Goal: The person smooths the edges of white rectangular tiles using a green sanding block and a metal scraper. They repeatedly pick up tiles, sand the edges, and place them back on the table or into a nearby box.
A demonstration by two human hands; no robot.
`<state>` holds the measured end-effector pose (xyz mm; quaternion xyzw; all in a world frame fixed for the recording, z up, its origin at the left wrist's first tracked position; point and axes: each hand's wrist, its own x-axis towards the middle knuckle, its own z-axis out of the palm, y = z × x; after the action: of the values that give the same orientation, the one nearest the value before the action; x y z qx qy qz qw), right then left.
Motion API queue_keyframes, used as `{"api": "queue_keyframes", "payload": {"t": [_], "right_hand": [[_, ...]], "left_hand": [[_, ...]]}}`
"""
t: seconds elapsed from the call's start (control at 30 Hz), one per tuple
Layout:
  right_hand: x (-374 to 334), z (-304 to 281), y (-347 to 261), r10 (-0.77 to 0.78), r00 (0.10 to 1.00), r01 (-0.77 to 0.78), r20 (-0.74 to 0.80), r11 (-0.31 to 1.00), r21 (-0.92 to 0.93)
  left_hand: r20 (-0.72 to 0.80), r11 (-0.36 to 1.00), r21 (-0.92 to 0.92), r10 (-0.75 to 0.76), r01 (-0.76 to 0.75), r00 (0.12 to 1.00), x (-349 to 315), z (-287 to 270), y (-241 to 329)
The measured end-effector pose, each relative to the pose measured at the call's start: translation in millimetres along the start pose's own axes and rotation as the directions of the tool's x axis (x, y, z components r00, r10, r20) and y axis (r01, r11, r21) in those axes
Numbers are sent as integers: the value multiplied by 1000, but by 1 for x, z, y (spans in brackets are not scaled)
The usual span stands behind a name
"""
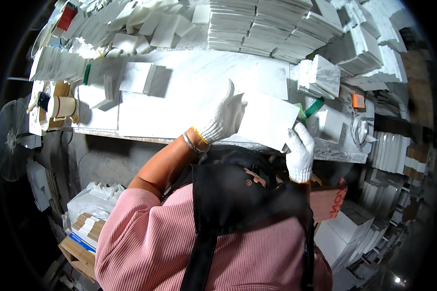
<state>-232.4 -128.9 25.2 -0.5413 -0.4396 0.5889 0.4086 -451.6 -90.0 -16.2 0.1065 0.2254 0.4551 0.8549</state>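
A pale square stone tile (269, 120) is raised and tilted above the front of the white worktop (170, 114). My right hand (300, 153), in a white knit glove, grips the tile by its lower right edge. My left hand (220, 120), gloved the same way with a yellow cuff edge, is beside the tile's left edge. One of its fingers points up and away from the tile. The others are partly in shadow, so whether they touch the tile is unclear. A green block (314, 107) lies just right of the tile.
Tall stacks of marble tiles (255, 24) line the back, with loose pieces (165, 30) at back left. Small tile groups stand left (138, 77) and right (324, 76). A cream mug-like container (62, 106) sits far left, an orange object (358, 101) right. Cartons (85, 252) are below.
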Motion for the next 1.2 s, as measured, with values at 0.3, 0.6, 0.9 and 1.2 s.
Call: {"api": "queue_keyframes", "payload": {"t": [0.3, 0.6, 0.9, 1.2], "right_hand": [[-15, 8, -1, -39, 998, 39, -52, 999, -9], [-24, 4, 13, -70, 993, 76, -99, 996, 56], [-22, 7, 20, -95, 928, 201, -360, 941, 271], [-32, -1, 30, 72, 997, -71, -10, 995, 73]], "left_hand": [[45, 992, 120, -44, 39, 998, 1, 0, 3], [0, 952, 289, 107, -103, 994, 6, -19, -17], [229, 924, 382, -128, 32, 965, -19, -15, -11], [95, 952, 305, -42, 11, 995, -12, 7, -16]]}}
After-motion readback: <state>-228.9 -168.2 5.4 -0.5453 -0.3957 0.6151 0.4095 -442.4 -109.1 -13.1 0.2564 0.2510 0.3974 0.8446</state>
